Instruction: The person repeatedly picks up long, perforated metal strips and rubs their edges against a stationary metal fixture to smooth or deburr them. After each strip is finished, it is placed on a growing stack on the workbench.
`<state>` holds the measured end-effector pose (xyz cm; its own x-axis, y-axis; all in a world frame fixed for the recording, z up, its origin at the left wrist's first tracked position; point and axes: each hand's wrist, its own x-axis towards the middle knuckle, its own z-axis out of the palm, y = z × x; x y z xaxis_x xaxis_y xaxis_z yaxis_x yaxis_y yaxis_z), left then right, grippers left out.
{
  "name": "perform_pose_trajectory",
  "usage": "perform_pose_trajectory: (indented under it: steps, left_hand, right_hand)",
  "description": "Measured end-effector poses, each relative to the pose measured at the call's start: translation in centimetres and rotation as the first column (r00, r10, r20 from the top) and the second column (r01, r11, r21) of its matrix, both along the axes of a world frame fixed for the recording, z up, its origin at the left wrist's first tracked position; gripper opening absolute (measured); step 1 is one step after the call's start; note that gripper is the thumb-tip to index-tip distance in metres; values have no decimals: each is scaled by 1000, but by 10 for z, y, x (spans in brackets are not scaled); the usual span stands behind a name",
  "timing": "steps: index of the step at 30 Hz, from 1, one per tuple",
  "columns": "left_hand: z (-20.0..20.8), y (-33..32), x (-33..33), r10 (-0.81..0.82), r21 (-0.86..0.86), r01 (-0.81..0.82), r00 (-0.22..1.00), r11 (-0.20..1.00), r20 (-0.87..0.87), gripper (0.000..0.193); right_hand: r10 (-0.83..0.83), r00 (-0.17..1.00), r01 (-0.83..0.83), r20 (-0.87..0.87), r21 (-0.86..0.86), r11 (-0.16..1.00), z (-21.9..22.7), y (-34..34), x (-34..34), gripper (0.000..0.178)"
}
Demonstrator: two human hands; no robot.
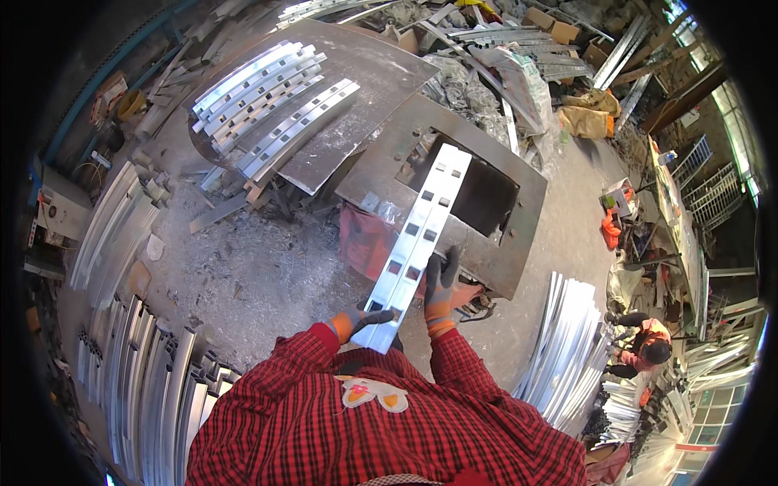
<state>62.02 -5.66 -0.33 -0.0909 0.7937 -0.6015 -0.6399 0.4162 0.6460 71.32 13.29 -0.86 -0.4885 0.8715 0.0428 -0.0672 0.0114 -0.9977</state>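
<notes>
1. Both forearms, in red plaid sleeves, reach forward from the lower edge.
2. The gloved left hand (366,319) is clamped on the near end of the slotted aluminium strip (419,239).
3. The gloved right hand (440,285) grips the strip's right edge, fingers pointing up.
4. The strip slants away over the steel plate (519,235) with a square opening.
5. Further off, more slotted strips (267,109) lie on a curved sheet.

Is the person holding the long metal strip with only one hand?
No, both gloved hands, left hand and right hand, grip the metal strip.
</notes>
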Motion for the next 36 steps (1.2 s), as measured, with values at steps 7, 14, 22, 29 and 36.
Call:
perform_pose_trajectory:
  steps: [7,14,22,29,36]
  left_hand:
    - [-44,16,8,-71,-71,28,684,997,-726,61]
    - [1,49,23,108,173,52,600,984,-793,96]
    - [-46,159,-10,224,204,-105,623,973,-749,95]
    - [5,206,-46,-88,-35,89,715,995,-693,100]
    - [-52,83,-24,-79,10,115,742,993,-666,109]
  right_hand:
    - [243,961,-212,130,-213,954,-30,-18,14,42]
    - [46,997,-29,63,-260,965,-14,0,6,65]
    - [-185,863,-53,470,447,893,24,95,-50,80]
    - [-330,622,-428,710,662,616,36,193,-100,67]
    - [-296,679,-427,672,690,585,2,80,-70,68]
